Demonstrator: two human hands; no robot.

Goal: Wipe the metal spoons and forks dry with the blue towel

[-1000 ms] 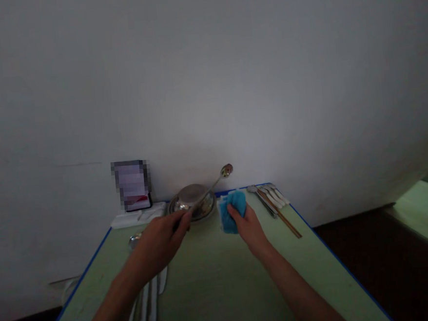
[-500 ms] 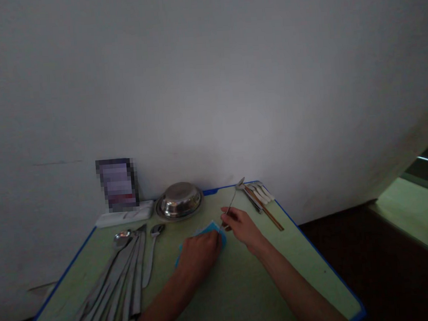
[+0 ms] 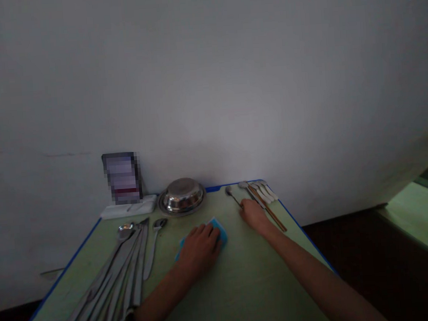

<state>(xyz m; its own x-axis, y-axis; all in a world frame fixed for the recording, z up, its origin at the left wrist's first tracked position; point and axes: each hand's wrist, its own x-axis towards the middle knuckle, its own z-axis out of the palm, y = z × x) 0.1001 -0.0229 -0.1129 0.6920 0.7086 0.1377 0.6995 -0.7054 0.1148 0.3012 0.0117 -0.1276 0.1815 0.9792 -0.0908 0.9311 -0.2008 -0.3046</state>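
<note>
My left hand (image 3: 199,248) lies flat with fingers stretched on a blue cloth (image 3: 219,230) on the green table (image 3: 244,285). My right hand (image 3: 253,213) is farther back and to the right, fingers closed on the handle of a small metal spoon (image 3: 231,193) whose bowl rests low on the table beside a row of spoons and chopsticks (image 3: 262,196). A steel bowl (image 3: 182,196) stands upside down at the back near the wall.
Several long utensils (image 3: 122,269) lie fanned out at the left front. A white folded napkin (image 3: 128,207) with a blurred card stand (image 3: 122,178) sits at the back left against the wall. The table's blue edge runs close on the right.
The spoon passed from my left hand to my right, which carried it back right and lowered it beside the row. The cloth went down on the table under my left hand.
</note>
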